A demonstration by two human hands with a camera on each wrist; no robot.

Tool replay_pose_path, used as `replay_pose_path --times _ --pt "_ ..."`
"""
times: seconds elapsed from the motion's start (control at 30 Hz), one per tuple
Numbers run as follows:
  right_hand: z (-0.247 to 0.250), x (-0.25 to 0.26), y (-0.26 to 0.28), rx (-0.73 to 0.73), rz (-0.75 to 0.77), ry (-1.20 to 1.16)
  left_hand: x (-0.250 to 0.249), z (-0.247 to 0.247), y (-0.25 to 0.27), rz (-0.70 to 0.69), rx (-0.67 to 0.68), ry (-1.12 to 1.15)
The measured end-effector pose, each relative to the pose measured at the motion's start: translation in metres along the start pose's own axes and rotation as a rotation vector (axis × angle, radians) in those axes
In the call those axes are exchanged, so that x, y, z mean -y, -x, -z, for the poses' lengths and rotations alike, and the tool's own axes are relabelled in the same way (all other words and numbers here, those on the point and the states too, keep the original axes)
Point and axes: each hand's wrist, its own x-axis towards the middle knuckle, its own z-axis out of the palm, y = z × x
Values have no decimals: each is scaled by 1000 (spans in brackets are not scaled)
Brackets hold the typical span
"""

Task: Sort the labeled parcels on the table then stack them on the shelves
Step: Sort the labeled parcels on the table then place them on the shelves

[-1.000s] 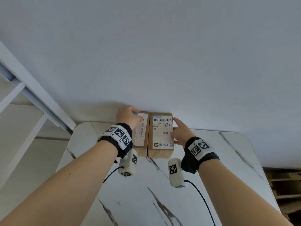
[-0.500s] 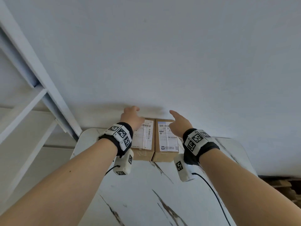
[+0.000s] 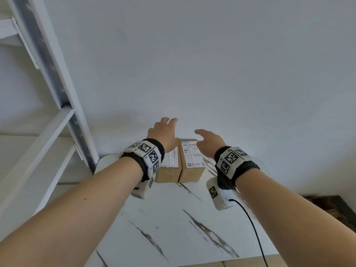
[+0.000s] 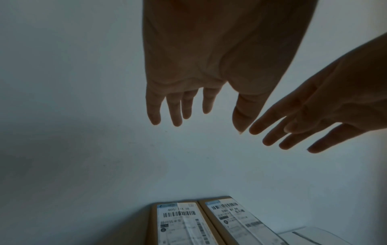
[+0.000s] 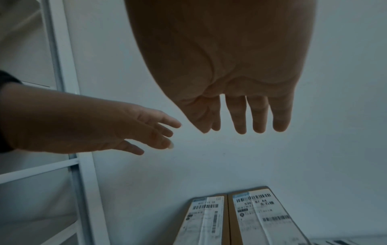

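Two brown cardboard parcels with white barcode labels stand side by side against the wall at the far edge of the marble table (image 3: 173, 218): the left parcel (image 3: 169, 168) (image 4: 182, 222) (image 5: 203, 220) and the right parcel (image 3: 191, 162) (image 4: 236, 218) (image 5: 266, 217). My left hand (image 3: 163, 132) (image 4: 186, 106) hovers above the left parcel with fingers spread and straight, holding nothing. My right hand (image 3: 208, 139) (image 5: 240, 116) hovers above the right parcel, fingers extended, also holding nothing. Neither hand touches a parcel.
A white metal shelf unit (image 3: 57, 105) (image 5: 62, 116) stands at the left beside the table, its boards slanting through the view. A plain white wall (image 3: 212, 64) rises directly behind the parcels. A black cable (image 3: 252, 228) trails from my right wrist device.
Both hands have let go of the parcels' sides and lifted up toward the wall with fingers opening. The parcels stay together at the table's back edge. The view has tilted upward.
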Motion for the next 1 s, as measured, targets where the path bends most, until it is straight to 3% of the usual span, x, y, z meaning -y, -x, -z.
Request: replay_pose_path --times 0.17,0.43,0.77,1.0 --pt "-9 -2 33 -22 -25 -47 -1 0 32 12 53 -34" --pt "-15 -2 89 -39 45 -100 -4 13 102 109 -3 -40" --pt "-49 -34 208 23 221 -133 -48 -15 245 246 -40 -32" --pt "-87 -12 266 73 387 -121 -32 -12 346 387 -42 -44"
